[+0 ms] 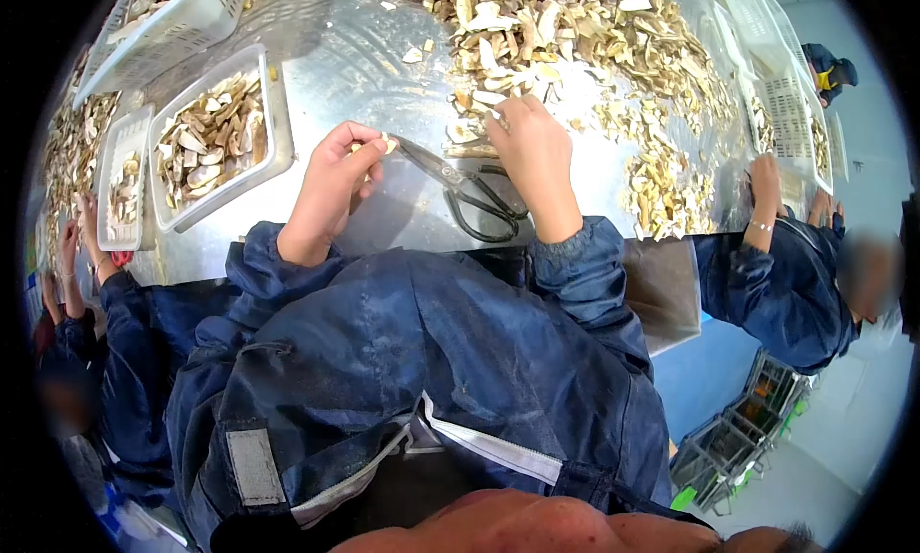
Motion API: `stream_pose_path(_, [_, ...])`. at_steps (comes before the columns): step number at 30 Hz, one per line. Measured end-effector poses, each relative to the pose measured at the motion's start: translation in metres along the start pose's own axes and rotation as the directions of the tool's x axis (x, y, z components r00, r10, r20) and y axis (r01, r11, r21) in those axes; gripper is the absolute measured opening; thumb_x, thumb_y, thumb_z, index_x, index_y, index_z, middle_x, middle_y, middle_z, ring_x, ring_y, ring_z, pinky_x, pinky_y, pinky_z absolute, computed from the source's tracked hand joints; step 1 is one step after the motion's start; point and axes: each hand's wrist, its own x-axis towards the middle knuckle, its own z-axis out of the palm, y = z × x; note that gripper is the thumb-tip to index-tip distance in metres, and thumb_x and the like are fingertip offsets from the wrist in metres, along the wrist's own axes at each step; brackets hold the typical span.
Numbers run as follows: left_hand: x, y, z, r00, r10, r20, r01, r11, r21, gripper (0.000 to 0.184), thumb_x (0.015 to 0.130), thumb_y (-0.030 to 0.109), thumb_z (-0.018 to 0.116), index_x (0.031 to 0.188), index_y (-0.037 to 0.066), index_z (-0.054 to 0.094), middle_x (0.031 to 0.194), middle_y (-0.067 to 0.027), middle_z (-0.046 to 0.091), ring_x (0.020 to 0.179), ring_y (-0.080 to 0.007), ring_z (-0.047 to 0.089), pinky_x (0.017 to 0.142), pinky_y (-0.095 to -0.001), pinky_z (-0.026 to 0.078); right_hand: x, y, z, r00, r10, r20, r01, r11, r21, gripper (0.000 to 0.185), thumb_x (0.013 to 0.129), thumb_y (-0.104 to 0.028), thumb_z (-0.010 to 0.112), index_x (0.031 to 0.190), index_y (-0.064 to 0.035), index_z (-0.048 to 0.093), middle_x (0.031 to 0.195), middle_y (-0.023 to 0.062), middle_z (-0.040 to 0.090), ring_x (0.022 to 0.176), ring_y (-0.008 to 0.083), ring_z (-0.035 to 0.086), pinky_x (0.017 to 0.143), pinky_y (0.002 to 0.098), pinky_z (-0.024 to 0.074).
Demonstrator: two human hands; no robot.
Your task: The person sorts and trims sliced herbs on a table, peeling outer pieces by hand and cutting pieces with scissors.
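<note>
My left hand (337,181) is closed, pinching a small pale slice (388,144) between thumb and fingertips above the metal table (335,74). Black-handled scissors (460,181) lie on the table between my hands, blades pointing toward the left hand. My right hand (537,160) is over the near edge of a large pile of dried slices (613,45), its fingers bent down at the slices; what is under the fingertips is hidden. A smaller heap of yellowish slices (661,184) lies right of that hand.
A white tub (276,122) of slices stands at the left, beside a narrower tray (144,229) and a basket (216,26). White baskets (791,122) stand at the right. Co-workers' hands are at the left (93,237) and right (765,189) table edges.
</note>
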Motion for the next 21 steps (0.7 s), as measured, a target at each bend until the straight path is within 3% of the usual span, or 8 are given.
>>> stream_pose_path(5, [-0.005, 0.007, 0.01, 0.995, -0.089, 0.045, 0.095, 0.98, -0.172, 0.02, 0.096, 0.009, 0.058, 0.115, 0.003, 0.06, 0.095, -0.007, 0.066, 0.065, -0.0068, 0.055, 0.049, -0.0188, 0.041, -0.006, 0.005, 0.007, 0.998, -0.018, -0.054, 0.023, 0.994, 0.105, 0.017, 0.087, -0.021, 0.069, 0.087, -0.0041, 0.07, 0.082, 0.0125, 0.065, 0.071, 0.0314, 0.065, 0.063, 0.0407, 0.0507])
stream_pose_path(7, [-0.002, 0.01, 0.014, 0.987, -0.134, 0.087, 0.15, 0.966, -0.21, 0.021, 0.096, 0.009, 0.057, 0.116, 0.003, 0.059, 0.096, -0.0072, 0.066, 0.065, -0.0074, 0.055, 0.049, -0.0191, 0.041, -0.009, 0.006, 0.001, 0.997, 0.059, 0.055, -0.074, 0.947, 0.314, 0.016, 0.086, -0.019, 0.07, 0.085, -0.0026, 0.069, 0.079, 0.0113, 0.066, 0.069, 0.0273, 0.066, 0.062, 0.0372, 0.0511])
stream_pose_path(11, [0.008, 0.001, 0.017, 0.968, -0.166, 0.189, 0.213, 0.939, -0.269, 0.021, 0.097, 0.01, 0.056, 0.116, 0.003, 0.059, 0.099, -0.0077, 0.066, 0.067, -0.0088, 0.056, 0.049, -0.0195, 0.042, -0.018, 0.013, -0.002, 0.899, 0.245, 0.364, -0.431, 0.65, 0.626, 0.018, 0.089, -0.017, 0.07, 0.085, -0.0002, 0.066, 0.073, 0.0052, 0.065, 0.064, 0.0122, 0.061, 0.059, 0.0267, 0.0482])
stream_pose_path(14, [0.01, -0.004, 0.022, 0.967, -0.14, 0.211, 0.2, 0.934, -0.296, 0.019, 0.098, 0.013, 0.056, 0.115, 0.004, 0.059, 0.099, -0.0071, 0.066, 0.071, -0.01, 0.059, 0.052, -0.0208, 0.043, -0.02, 0.005, -0.012, 0.859, 0.228, 0.459, -0.51, 0.464, 0.724, 0.015, 0.09, -0.015, 0.072, 0.087, -0.0021, 0.066, 0.076, 0.0003, 0.067, 0.064, 0.0061, 0.057, 0.059, 0.0212, 0.0449])
stream_pose_path(17, [0.01, -0.006, 0.025, 0.957, -0.169, 0.237, 0.234, 0.931, -0.281, 0.02, 0.1, 0.018, 0.056, 0.115, 0.005, 0.059, 0.1, -0.0066, 0.066, 0.076, -0.0112, 0.06, 0.056, -0.0233, 0.046, -0.028, -0.008, -0.003, 0.919, 0.243, 0.31, -0.393, 0.497, 0.774, 0.015, 0.085, -0.01, 0.074, 0.087, -0.001, 0.063, 0.075, 0.0006, 0.062, 0.064, 0.0051, 0.054, 0.058, 0.0214, 0.0449])
stream_pose_path(21, [0.009, -0.006, 0.026, 0.952, -0.162, 0.258, 0.239, 0.923, -0.302, 0.029, 0.103, 0.029, 0.05, 0.117, 0.005, 0.059, 0.102, -0.0062, 0.066, 0.082, -0.0133, 0.062, 0.061, -0.0261, 0.049, -0.03, -0.026, -0.009, 0.971, 0.144, 0.192, -0.239, 0.656, 0.716, 0.016, 0.082, -0.009, 0.077, 0.086, -0.0016, 0.063, 0.073, 0.0009, 0.061, 0.063, 0.0067, 0.055, 0.058, 0.0228, 0.0459])
